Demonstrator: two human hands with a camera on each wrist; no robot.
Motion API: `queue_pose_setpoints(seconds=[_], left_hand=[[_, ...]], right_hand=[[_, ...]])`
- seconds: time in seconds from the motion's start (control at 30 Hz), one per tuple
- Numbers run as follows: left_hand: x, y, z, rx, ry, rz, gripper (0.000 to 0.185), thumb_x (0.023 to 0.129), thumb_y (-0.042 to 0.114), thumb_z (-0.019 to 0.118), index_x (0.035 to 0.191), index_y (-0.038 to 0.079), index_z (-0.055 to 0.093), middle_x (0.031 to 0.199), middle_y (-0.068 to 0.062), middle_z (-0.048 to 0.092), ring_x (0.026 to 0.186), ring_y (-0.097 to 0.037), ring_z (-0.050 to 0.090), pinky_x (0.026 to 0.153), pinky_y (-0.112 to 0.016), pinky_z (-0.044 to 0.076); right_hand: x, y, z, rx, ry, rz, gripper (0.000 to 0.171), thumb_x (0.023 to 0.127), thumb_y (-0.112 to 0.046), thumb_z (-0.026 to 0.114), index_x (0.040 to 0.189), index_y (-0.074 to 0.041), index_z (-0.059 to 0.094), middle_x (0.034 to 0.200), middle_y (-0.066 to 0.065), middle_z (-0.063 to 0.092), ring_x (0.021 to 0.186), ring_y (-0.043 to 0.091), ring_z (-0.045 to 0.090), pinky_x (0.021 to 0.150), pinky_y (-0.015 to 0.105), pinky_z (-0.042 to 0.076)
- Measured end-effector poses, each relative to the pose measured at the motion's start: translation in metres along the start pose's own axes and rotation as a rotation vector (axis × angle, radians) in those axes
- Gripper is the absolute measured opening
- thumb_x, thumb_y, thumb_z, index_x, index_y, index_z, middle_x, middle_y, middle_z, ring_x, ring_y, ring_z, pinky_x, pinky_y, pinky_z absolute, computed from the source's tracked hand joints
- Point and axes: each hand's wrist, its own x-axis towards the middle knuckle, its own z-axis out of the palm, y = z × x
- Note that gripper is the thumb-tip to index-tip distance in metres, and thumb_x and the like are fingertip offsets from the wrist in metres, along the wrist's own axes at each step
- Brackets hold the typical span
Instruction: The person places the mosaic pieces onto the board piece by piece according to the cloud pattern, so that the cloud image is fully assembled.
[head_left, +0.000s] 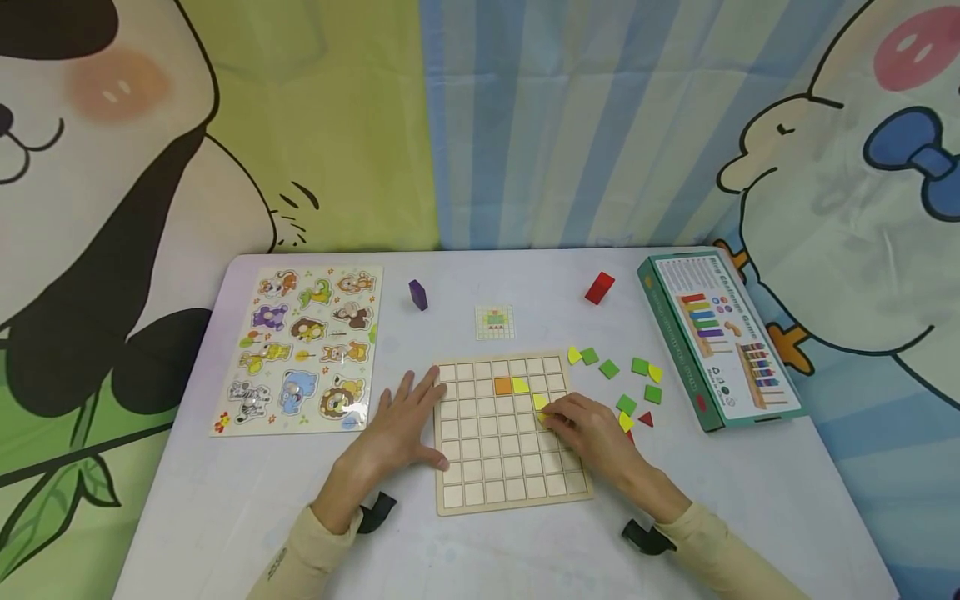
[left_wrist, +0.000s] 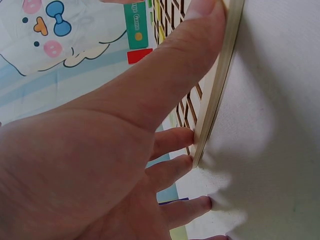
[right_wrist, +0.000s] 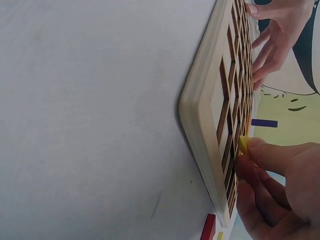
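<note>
A wooden grid board (head_left: 517, 505) lies flat on the table, its cells framed by raised strips. Spread along its left edge is my left hand (head_left: 393, 429), thumb and fingertips touching the frame. Thumb and fingers of my right hand (head_left: 592, 437) pinch a small yellow piece (right_wrist: 243, 145) over the right side of the grid; those fingers partly hide it. An orange square (head_left: 503, 386) sits in an upper cell, with a yellow piece (head_left: 521, 385) directly to its right. One more yellow piece (head_left: 539, 402) shows just beyond my right fingertips.
Green squares (head_left: 609, 368), yellow pieces (head_left: 655, 374) and red triangles (head_left: 647, 419) lie scattered right of the board. A small pattern card (head_left: 495, 322) is behind it, between a purple block (head_left: 417, 295) and a red block (head_left: 599, 287). An animal puzzle (head_left: 300, 354) and a green box (head_left: 720, 342) flank everything.
</note>
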Motion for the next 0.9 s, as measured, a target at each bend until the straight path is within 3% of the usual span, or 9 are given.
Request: queue_pose_setpoints(seconds=[0.2,0.47,0.9], left_hand=[[-0.0001,0.0002,0.0,0.003,-0.001,-0.002,0.118,0.061,0.036,0.096,0.158,0.008,0.034,0.172,-0.008,0.01,0.157,-0.043,0.003,0.121,-0.071,0.008],[-0.0004,0.0005,-0.0005,0.008,0.0,-0.001,0.117,0.062,0.035,0.096,0.158,0.008,0.035,0.172,-0.009,0.01,0.157,-0.044,0.004,0.121,-0.071,0.008],[0.0009,-0.0007,0.001,0.017,-0.001,-0.004,0.118,0.062,0.037,0.096,0.158,0.009,0.034,0.172,-0.009,0.01,0.157,-0.043,0.004,0.121,-0.072,0.009]], right_hand=[[-0.0018,-0.0005,-0.0003,-0.095,0.005,-0.011,0.025,0.08,-0.014,0.086,0.105,-0.013,0.079,0.099,-0.003,0.071,0.086,0.007,0.067,0.069,0.024,0.059],[-0.0054,0.0024,0.002,-0.097,0.006,-0.002,0.025,0.082,-0.017,0.084,0.106,-0.011,0.079,0.1,-0.002,0.068,0.084,0.007,0.064,0.068,0.024,0.058],[-0.0062,0.006,0.0062,-0.196,0.063,-0.166,0.027,0.077,-0.015,0.088,0.102,-0.007,0.081,0.096,0.004,0.072,0.085,0.016,0.07,0.07,0.031,0.06]])
